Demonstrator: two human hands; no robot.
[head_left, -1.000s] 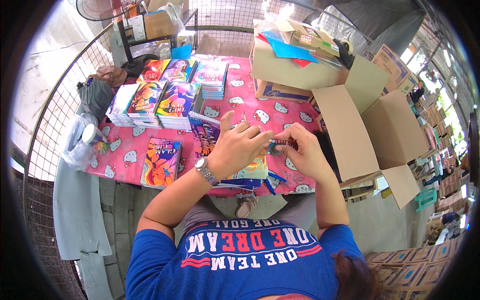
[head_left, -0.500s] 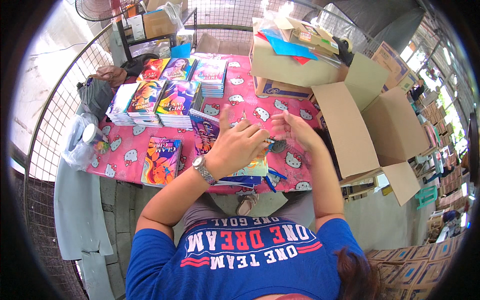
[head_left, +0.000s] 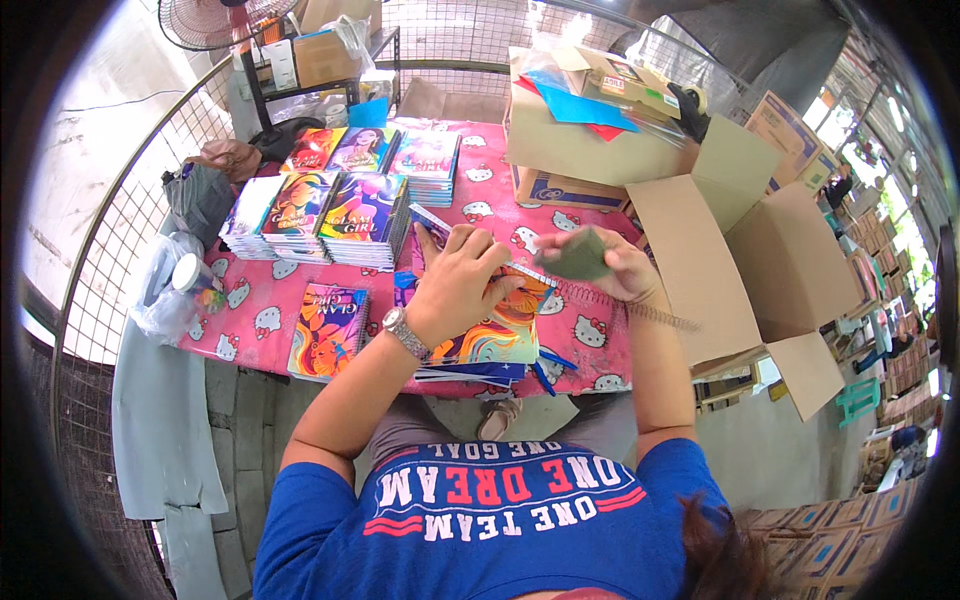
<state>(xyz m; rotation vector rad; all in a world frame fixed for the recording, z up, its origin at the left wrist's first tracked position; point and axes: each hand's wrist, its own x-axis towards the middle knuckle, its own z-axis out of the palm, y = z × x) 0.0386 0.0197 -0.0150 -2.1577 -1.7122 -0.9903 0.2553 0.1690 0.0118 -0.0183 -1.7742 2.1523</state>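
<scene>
My left hand [head_left: 462, 272] is closed over the punched edge of a colourful notebook [head_left: 497, 335], pressing its sheets together. A thin spiral wire coil [head_left: 590, 297] runs out from that edge to the right, past my right wrist. Held up in my right hand [head_left: 628, 268] is a dark grey-green flat pad [head_left: 577, 256], a little blurred; its exact kind cannot be made out. Under the notebook lie more printed sheets or covers. To the left, a finished-looking spiral notebook [head_left: 328, 330] lies by itself on the pink patterned tablecloth [head_left: 255, 345].
Stacks of spiral notebooks [head_left: 360, 220] stand at the back left. Blue pens [head_left: 547, 372] lie by the table's front edge. An open cardboard box [head_left: 700, 270] borders the right side. A white cup [head_left: 187, 272] and plastic bag [head_left: 158, 300] sit at the left edge.
My right hand has picked up the dark pad from the table beside the notebook and raised it. My left hand has shifted slightly and now presses along the notebook's edge.
</scene>
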